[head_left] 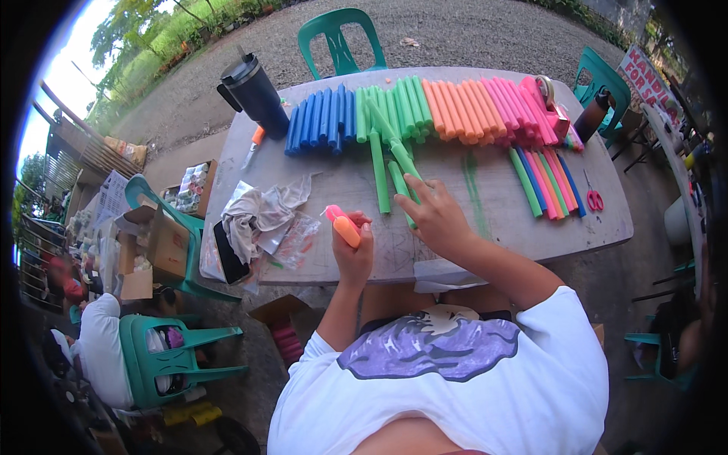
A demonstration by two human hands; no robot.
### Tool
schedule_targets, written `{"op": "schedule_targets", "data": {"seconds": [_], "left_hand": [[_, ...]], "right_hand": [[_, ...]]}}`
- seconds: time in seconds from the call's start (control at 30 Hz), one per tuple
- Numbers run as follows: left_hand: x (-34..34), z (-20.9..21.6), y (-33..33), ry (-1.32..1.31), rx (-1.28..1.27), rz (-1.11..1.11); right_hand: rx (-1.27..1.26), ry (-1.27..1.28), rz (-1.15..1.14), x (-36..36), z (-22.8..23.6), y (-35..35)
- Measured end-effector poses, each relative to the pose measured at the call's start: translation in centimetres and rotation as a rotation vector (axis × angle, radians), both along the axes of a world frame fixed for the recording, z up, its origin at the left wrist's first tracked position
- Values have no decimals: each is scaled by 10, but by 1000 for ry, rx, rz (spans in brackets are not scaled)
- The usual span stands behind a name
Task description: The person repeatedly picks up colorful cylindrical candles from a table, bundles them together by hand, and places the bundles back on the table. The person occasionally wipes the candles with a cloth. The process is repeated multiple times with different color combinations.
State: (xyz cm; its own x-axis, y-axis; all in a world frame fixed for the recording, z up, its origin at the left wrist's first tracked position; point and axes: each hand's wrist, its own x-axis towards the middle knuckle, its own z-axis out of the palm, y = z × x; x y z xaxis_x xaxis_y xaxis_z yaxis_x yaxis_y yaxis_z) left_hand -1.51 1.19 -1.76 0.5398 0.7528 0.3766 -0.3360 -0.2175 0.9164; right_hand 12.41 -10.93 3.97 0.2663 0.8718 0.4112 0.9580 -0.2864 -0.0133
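My left hand (353, 254) is closed around a pink candle (334, 213) and an orange candle (346, 232), held upright over the table's near edge. My right hand (438, 216) reaches forward with its fingers on a green candle (399, 155) that slants off the row. Other loose green candles (380, 173) lie beside it, partly under my fingers. Behind them runs a long stacked row of blue candles (321, 121), green ones, orange candles (464, 112) and pink candles (523, 114). To the right lies a flat group of mixed-colour candles (547, 182).
On the table (318, 262) are red-handled scissors (594, 199), a tape dispenser (556, 114), a dark tumbler (256, 95), a brown bottle (592, 115), an orange-handled cutter (255, 142) and crumpled cloth and plastic (265, 216). Green chairs (341, 42) and cardboard boxes (163, 246) stand around it.
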Motion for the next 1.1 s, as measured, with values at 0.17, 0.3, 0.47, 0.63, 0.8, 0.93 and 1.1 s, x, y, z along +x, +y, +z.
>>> {"op": "schedule_targets", "data": {"seconds": [0.17, 0.3, 0.47, 0.63, 0.8, 0.93, 1.1], "left_hand": [[17, 8, 7, -15, -251, -97], [36, 17, 11, 129, -474, -221], [30, 27, 0, 218, -604, -318], [17, 19, -8, 207, -666, -433], [8, 17, -19, 243, -494, -258], [0, 32, -18, 153, -443, -164], [-3, 42, -6, 97, -289, -90]], "right_hand": [[58, 561, -153, 3, 3, 3], [-143, 486, -294, 12, 3, 28], [-171, 450, -306, 7, -9, 33], [-168, 545, -232, 6, 2, 31], [-264, 551, -255, 10, 5, 46], [-329, 631, -186, 19, 1, 32], [-53, 1002, -85, 13, 38, 9]]}}
